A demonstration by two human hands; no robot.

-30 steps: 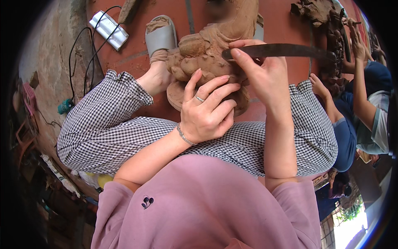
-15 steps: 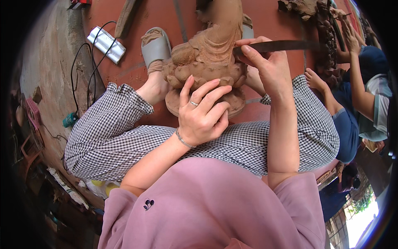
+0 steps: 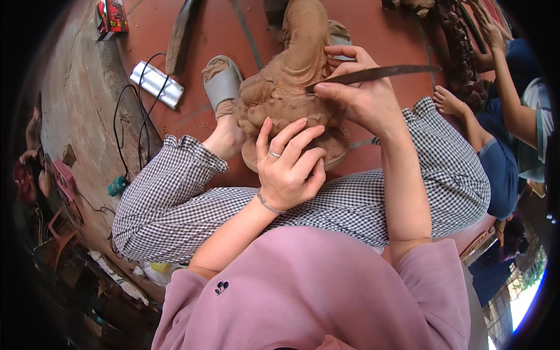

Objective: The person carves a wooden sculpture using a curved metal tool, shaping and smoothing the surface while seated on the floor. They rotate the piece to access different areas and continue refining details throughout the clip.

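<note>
A brown carved wooden statue (image 3: 286, 64) stands between my feet, its seated figure resting on a petalled base (image 3: 291, 111) above a round foot. The figure's top is cut off by the upper edge. My left hand (image 3: 291, 165) lies against the near side of that base, fingers spread and slightly bent, with a ring and a bracelet on it. In my right hand (image 3: 359, 90) a long, thin, dark file (image 3: 388, 72) is pinched between thumb and fingers. The file's near end touches the folds low on the figure's right side, while its tapered end points out to the right.
Grey slippers (image 3: 221, 81) are on my feet. At the left lie a silver box (image 3: 156, 84) with a black cable, a wooden bar (image 3: 181, 38) and a red carton (image 3: 112, 20). Another person's arm (image 3: 516, 111) and bare foot (image 3: 449, 105) are at the right, near dark carved wood (image 3: 461, 58).
The file and my right hand have moved left and nearer across the statue, and the file tilts more. My left hand keeps its place on the base. The whole view has shifted slightly.
</note>
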